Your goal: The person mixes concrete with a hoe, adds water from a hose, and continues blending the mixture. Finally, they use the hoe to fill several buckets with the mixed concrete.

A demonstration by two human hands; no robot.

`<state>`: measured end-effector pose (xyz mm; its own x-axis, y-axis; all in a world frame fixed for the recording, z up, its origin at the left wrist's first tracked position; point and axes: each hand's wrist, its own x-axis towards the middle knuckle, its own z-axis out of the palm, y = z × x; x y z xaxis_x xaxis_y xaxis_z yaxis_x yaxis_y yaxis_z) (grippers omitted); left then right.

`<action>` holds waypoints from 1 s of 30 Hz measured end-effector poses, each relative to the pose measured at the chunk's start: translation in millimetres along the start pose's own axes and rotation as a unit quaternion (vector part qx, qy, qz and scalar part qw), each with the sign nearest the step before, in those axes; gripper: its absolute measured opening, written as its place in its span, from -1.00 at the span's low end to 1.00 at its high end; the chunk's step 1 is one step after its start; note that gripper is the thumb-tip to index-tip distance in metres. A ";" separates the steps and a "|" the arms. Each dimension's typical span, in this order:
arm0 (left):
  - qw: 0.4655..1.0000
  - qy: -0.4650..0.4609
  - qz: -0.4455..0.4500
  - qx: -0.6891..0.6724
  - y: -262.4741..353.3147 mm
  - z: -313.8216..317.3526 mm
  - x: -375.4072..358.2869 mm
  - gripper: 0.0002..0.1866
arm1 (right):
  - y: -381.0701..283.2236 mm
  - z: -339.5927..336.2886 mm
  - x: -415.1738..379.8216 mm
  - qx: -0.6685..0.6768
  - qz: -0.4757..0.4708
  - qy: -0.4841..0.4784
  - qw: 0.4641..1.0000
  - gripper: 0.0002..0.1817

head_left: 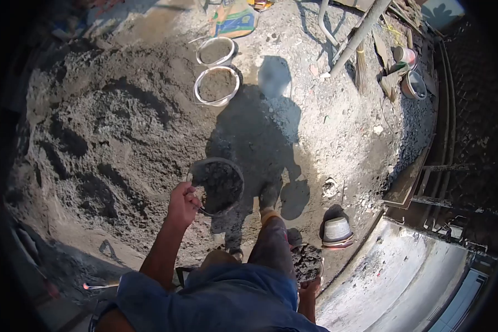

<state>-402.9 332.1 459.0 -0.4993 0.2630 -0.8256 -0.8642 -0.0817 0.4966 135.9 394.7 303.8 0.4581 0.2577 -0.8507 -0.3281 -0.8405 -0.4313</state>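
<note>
My left hand [183,203] is closed on the handle of a bucket [239,171] filled with dark, lumpy wet mortar [220,185]. That bucket is in front of my left leg, beside the large heap of grey mortar [127,141]. Low at my right side, my right hand [310,286] grips a second bucket [320,270], which also carries mortar [306,260]. Part of this one is hidden behind my leg, and the exact grip of the fingers is hard to make out.
Two filled buckets [217,87] [215,51] stand beyond the heap. An upturned stack of buckets [337,230] is to my right. A broom [361,72], metal poles [359,36] and more pails [413,86] lie at the far right. A low wall [382,265] borders the right side.
</note>
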 end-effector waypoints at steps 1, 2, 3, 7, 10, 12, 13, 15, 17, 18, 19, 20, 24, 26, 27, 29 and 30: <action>1.000 0.025 0.001 -0.008 21.4 14.3 6.6 -0.82 | -13.8 35.2 -7.1 -0.012 -0.044 -0.017 0.999 -0.56; 0.999 0.031 -0.007 -0.005 43.3 27.8 7.2 -0.82 | -30.7 66.3 -25.7 -0.033 -0.085 -0.027 0.995 -0.57; 0.998 0.055 0.012 -0.017 67.3 42.8 6.7 -0.78 | -50.5 94.6 -42.7 -0.053 -0.099 -0.055 0.992 -0.57; 0.994 0.061 0.071 -0.059 157.5 76.4 28.0 -0.61 | -120.5 234.2 -86.8 -0.133 -0.162 -0.140 0.968 -0.60; 0.990 0.062 0.095 -0.083 228.5 105.6 38.6 -0.56 | -170.8 347.7 -150.0 -0.185 -0.195 -0.233 0.935 -0.62; 0.989 0.065 0.098 -0.095 268.6 116.2 64.9 -0.55 | -191.1 424.0 -178.0 -0.244 -0.242 -0.278 0.897 -0.56; 0.988 0.062 0.103 -0.093 290.0 120.7 74.1 -0.53 | -202.5 464.1 -211.0 -0.286 -0.286 -0.304 0.862 -0.54; 0.987 0.079 0.105 -0.092 319.4 129.4 97.3 -0.57 | -223.4 524.2 -252.5 -0.379 -0.353 -0.334 0.788 -0.50; 0.988 0.074 0.105 -0.087 374.7 148.2 142.9 -0.59 | -239.0 600.8 -284.4 -0.409 -0.307 -0.353 0.783 -0.46; 0.987 0.092 0.103 -0.083 388.4 148.5 158.6 -0.62 | -247.2 619.8 -296.5 -0.481 -0.302 -0.342 0.749 -0.43; 0.987 0.106 0.096 -0.078 390.1 147.3 168.8 -0.64 | -255.3 632.2 -293.1 -0.528 -0.303 -0.340 0.717 -0.42; 0.987 0.096 0.100 -0.078 405.1 150.2 196.9 -0.64 | -257.7 673.0 -288.8 -0.539 -0.330 -0.353 0.690 -0.40; 0.984 0.134 0.103 -0.065 425.3 126.9 290.8 -0.66 | -258.0 777.1 -316.5 -0.544 -0.385 -0.419 0.616 -0.43; 0.977 0.151 0.138 -0.056 429.7 134.4 327.0 -0.64 | -249.0 821.3 -307.7 -0.562 -0.400 -0.408 0.598 -0.47; 0.978 0.159 0.124 -0.058 428.8 127.9 347.7 -0.64 | -244.4 839.6 -298.6 -0.562 -0.406 -0.421 0.584 -0.47; 0.988 0.116 0.093 -0.050 434.7 111.5 396.8 -0.67 | -229.5 885.3 -259.1 -0.559 -0.432 -0.446 0.549 -0.48; 0.987 0.124 0.083 -0.052 432.7 111.1 415.7 -0.67 | -221.0 905.6 -231.2 -0.560 -0.447 -0.456 0.529 -0.49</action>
<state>-977.3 512.9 360.4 -0.6232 -0.0051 -0.7821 -0.7649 -0.2047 0.6108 -645.8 952.6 323.6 -0.7389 0.4838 -0.4690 0.6108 0.1869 -0.7694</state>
